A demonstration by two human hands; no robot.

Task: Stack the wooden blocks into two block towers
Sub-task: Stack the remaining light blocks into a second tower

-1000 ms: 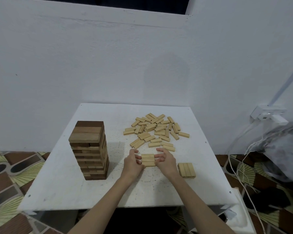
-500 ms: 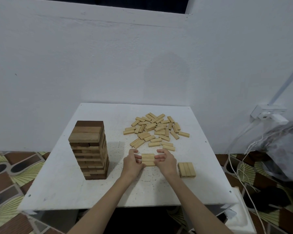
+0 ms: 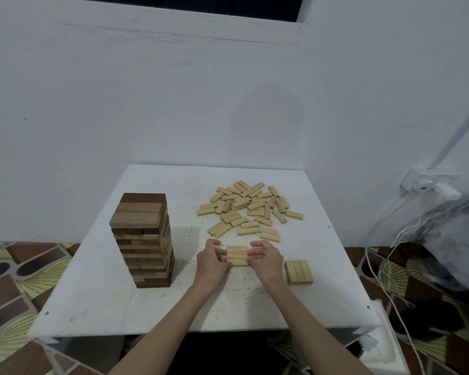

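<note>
Three-block row (image 3: 237,256) pinched between my left hand (image 3: 214,259) and right hand (image 3: 264,257), right of dark tower (image 3: 144,239); squeeze ends evenly, keep level

Dim, bluish indoor light; soft shadow right of block tower (image 3: 144,239); wide-angle bending at edges; mild softness.

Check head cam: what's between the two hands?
A row of three pale blocks, side by side, pressed between left hand and right hand on the white table; head view shows it.
</note>
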